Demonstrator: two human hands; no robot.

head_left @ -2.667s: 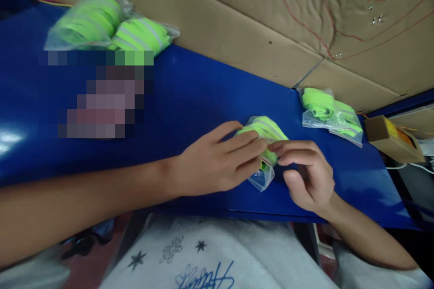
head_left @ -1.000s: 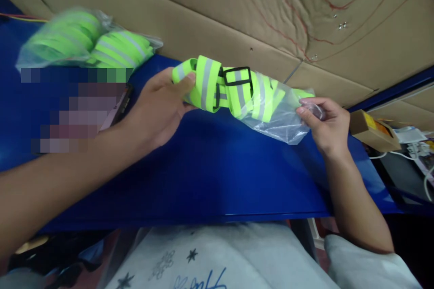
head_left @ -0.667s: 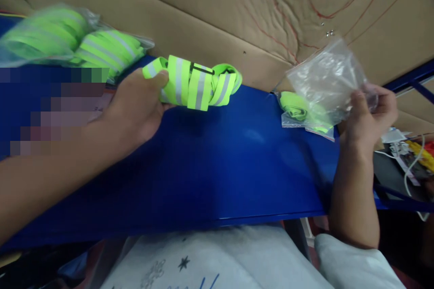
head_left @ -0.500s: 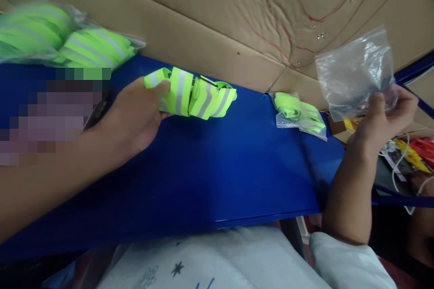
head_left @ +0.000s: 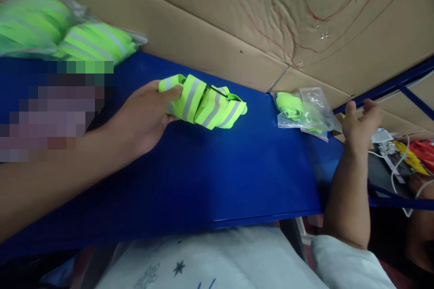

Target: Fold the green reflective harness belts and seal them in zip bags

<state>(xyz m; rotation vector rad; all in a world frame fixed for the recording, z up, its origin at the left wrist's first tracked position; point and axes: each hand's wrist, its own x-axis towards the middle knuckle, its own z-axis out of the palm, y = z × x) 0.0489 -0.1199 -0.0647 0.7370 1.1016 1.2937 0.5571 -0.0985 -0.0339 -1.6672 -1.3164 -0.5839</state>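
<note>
Lime strap (head_left: 212,106): our left hand (head_left: 147,115) grips its left end, long axis running rightward, our right hand (head_left: 361,126) farther off, loosely spread beside a clear bag (head_left: 317,99).

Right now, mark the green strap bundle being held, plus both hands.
green strap bundle (head_left: 213,106): head view, striped middle of the roll
left hand (head_left: 144,110): head view, middle of the hand, behind the thumb
right hand (head_left: 360,125): head view, middle of the hand, below thumb and fingers
</note>
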